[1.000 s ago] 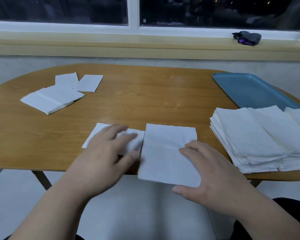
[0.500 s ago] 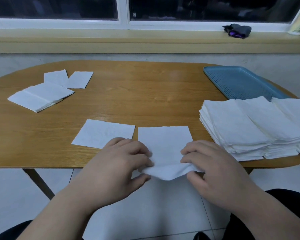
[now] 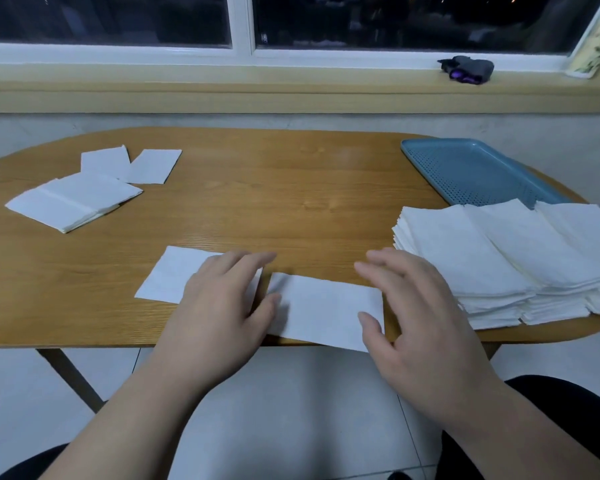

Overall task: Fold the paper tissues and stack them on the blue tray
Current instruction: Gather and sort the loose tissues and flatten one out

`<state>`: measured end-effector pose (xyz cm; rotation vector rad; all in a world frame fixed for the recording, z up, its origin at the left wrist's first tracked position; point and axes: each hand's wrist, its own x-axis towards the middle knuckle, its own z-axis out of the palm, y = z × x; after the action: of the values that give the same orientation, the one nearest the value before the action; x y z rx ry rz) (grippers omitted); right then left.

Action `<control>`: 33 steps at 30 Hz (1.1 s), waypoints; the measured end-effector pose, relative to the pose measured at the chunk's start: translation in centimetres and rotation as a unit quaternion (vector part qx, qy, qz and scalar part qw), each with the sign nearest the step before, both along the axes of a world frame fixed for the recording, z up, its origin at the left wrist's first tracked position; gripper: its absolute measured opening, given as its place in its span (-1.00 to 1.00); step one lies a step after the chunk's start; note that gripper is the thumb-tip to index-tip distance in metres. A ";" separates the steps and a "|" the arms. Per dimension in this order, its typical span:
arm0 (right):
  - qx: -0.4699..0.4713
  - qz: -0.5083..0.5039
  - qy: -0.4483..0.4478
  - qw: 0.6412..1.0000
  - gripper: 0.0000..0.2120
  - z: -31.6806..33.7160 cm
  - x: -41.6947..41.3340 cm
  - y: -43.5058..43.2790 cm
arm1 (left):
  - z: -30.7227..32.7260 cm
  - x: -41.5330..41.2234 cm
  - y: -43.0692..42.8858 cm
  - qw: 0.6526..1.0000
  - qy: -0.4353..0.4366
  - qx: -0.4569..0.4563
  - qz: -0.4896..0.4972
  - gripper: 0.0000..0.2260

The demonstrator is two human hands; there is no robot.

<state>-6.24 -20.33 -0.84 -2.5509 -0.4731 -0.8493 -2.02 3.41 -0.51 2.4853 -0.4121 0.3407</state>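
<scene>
A white tissue [image 3: 321, 308], folded in half into a wide strip, lies at the table's near edge between my hands. My left hand [image 3: 222, 303] lies flat with straight fingers at its left end, partly over a second flat tissue [image 3: 168, 277]. My right hand [image 3: 416, 313] hovers with spread fingers at the strip's right end, thumb on its corner. A thick pile of white tissues [image 3: 506, 258] sits at the right, covering the near part of the blue tray [image 3: 465, 168].
At the far left of the wooden table [image 3: 274, 202] lie a small stack of tissues [image 3: 73, 200] and two loose squares [image 3: 153, 166]. A dark object [image 3: 468, 69] rests on the window sill. The table's near edge runs just under my hands.
The near edge of the tissue, which both hands had pinched and lifted, has been folded away over the far half. Both hands have opened and moved forward onto the table.
</scene>
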 end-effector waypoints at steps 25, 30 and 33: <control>0.337 0.055 0.279 0.898 -0.75 3.6 1.9 7.5 | 3.8 -0.6 5.3 0.953 0.106 -0.283 0.023 -0.97; 0.299 0.037 0.267 0.915 -0.82 2.7 6.1 11.8 | 3.6 1.9 9.1 0.958 0.117 -0.244 0.090 -0.62; 0.294 0.024 0.268 0.917 -0.90 2.1 8.0 13.1 | 3.4 2.7 11.2 0.961 0.148 -0.227 0.064 -0.52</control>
<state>1.72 -7.23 1.28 -2.0629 -0.0807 -0.1915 0.68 14.57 2.85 2.0678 -0.0404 0.0941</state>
